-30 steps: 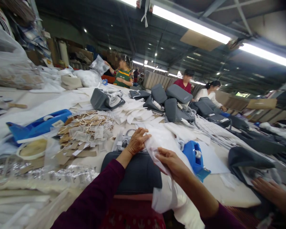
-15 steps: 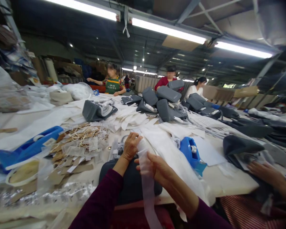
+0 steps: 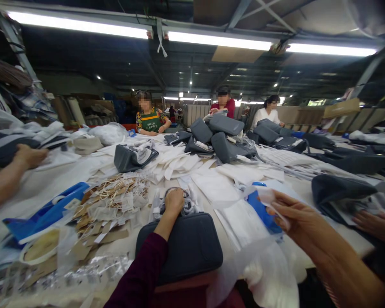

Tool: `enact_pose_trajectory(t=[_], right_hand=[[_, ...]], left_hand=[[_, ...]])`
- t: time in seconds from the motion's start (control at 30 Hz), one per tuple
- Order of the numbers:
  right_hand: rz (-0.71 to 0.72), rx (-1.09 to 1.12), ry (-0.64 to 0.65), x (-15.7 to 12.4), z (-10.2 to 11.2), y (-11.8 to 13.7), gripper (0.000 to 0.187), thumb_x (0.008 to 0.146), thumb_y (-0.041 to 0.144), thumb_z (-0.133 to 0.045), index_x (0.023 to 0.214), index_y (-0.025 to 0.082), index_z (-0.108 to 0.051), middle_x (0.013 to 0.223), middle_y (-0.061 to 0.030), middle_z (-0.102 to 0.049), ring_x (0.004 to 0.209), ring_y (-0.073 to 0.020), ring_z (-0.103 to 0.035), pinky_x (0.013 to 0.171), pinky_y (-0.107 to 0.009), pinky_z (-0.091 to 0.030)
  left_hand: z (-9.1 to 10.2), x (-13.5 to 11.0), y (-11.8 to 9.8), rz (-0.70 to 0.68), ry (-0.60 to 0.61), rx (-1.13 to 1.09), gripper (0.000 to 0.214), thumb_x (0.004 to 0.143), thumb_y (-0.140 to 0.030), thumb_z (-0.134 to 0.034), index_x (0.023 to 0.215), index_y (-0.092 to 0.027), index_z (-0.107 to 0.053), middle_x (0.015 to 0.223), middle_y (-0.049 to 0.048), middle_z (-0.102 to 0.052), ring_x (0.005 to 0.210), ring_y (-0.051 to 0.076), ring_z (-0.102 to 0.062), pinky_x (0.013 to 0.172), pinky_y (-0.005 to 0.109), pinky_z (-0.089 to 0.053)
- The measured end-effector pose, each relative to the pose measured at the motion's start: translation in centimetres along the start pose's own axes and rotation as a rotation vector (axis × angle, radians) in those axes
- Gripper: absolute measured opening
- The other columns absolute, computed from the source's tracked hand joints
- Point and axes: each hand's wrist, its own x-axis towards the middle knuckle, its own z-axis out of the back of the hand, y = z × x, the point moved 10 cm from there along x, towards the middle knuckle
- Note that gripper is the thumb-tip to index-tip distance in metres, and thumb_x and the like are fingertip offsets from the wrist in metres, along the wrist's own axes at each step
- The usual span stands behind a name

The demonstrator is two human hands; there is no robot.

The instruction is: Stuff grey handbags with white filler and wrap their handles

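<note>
I have the right hand point(image 3: 297, 214) pinching a translucent white sheet point(image 3: 267, 196) over the bench point(image 3: 346, 241), likely light, limp and best held by its edge, while the left hand point(image 3: 173, 200) curls, grip hidden, at the grey bag's point(image 3: 182, 250) far edge.

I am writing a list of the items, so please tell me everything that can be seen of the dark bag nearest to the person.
The bag is dark blue-grey and looks smooth and leather-like, with rounded corners and a seam along its edge. It lies on the table near the front edge, broad face upward. Grey straps bunch just behind it, under the left grip; I cannot tell whether they are joined. The purple sleeve crosses over its left part.
</note>
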Motion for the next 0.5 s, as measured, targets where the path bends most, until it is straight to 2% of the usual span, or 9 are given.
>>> enact_pose_trajectory(t=[0.1, 0.17, 0.2, 0.27, 0.37, 0.43, 0.5], right_hand=[[0.239, -0.232, -0.186, -0.9, 2.9, 4.8, 0.048, 0.065, 0.022, -0.078, 0.111, 0.027, -0.067, 0.112, -0.0109, -0.069, 0.072, -0.0154, -0.067, 0.049, -0.019, -0.053], [0.376, -0.464, -0.257, -0.8, 2.4, 6.1, 0.047, 0.073, 0.025, -0.069, 0.119, 0.027, -0.063, 0.115, -0.0115, -0.067, 0.079, -0.0171, -0.068, 0.052, -0.020, -0.055], [0.398, -0.565, -0.250, -0.1, 1.5, 5.5, 0.048, 0.076, 0.025, -0.063, 0.124, 0.025, -0.060, 0.115, -0.0122, -0.067, 0.080, -0.0186, -0.068, 0.050, -0.021, -0.056], [0.336, -0.661, -0.167, 2.6, -0.9, 1.9, 0.053, 0.077, 0.022, -0.052, 0.129, 0.018, -0.053, 0.113, -0.0138, -0.066, 0.081, -0.0220, -0.069, 0.043, -0.025, -0.055], [0.097, -0.647, 0.003, 8.1, -4.0, -6.8, 0.062, 0.067, 0.010, -0.043, 0.129, 0.009, -0.050, 0.112, -0.0170, -0.065, 0.079, -0.0221, -0.069, 0.040, -0.025, -0.053], [0.021, -0.662, 0.060, 11.1, -5.3, -11.6, 0.065, 0.061, 0.006, -0.042, 0.124, 0.009, -0.053, 0.108, -0.0164, -0.067, 0.074, -0.0205, -0.069, 0.041, -0.023, -0.051], [-0.043, -0.645, 0.100, 13.2, -6.1, -15.2, 0.064, 0.057, 0.003, -0.042, 0.119, 0.010, -0.057, 0.101, -0.0144, -0.070, 0.069, -0.0186, -0.067, 0.046, -0.023, -0.050]], left_hand=[[-1.6, 0.7, -0.2, -0.019, 0.141, 0.025, 0.051, 0.096, -0.043, -0.026, 0.096, -0.013, -0.068, 0.101, 0.0194, -0.070, 0.099, 0.028, -0.065, 0.086, 0.038, -0.046], [-2.6, 1.3, -0.2, -0.043, 0.225, 0.023, 0.058, 0.095, -0.051, -0.022, 0.101, -0.015, -0.068, 0.107, 0.0184, -0.070, 0.103, 0.029, -0.064, 0.087, 0.040, -0.046], [-3.0, 1.6, -0.2, -0.056, 0.262, 0.018, 0.060, 0.095, -0.053, -0.021, 0.104, -0.016, -0.068, 0.110, 0.0179, -0.069, 0.105, 0.029, -0.064, 0.088, 0.040, -0.046], [-4.0, 2.4, 0.0, -0.078, 0.335, -0.003, 0.064, 0.093, -0.056, -0.020, 0.105, -0.016, -0.068, 0.113, 0.0182, -0.069, 0.108, 0.029, -0.063, 0.090, 0.040, -0.045], [-5.4, 3.4, 0.4, -0.099, 0.428, -0.051, 0.071, 0.091, -0.060, -0.017, 0.095, -0.012, -0.070, 0.112, 0.0201, -0.069, 0.109, 0.030, -0.062, 0.091, 0.037, -0.044], [-5.8, 3.8, 0.7, -0.113, 0.454, -0.096, 0.071, 0.091, -0.061, -0.018, 0.091, -0.013, -0.070, 0.111, 0.0192, -0.069, 0.108, 0.030, -0.063, 0.091, 0.036, -0.044], [-5.6, 4.1, 0.9, -0.127, 0.449, -0.156, 0.068, 0.090, -0.060, -0.019, 0.087, -0.015, -0.070, 0.109, 0.0173, -0.070, 0.104, 0.029, -0.064, 0.089, 0.035, -0.044]])
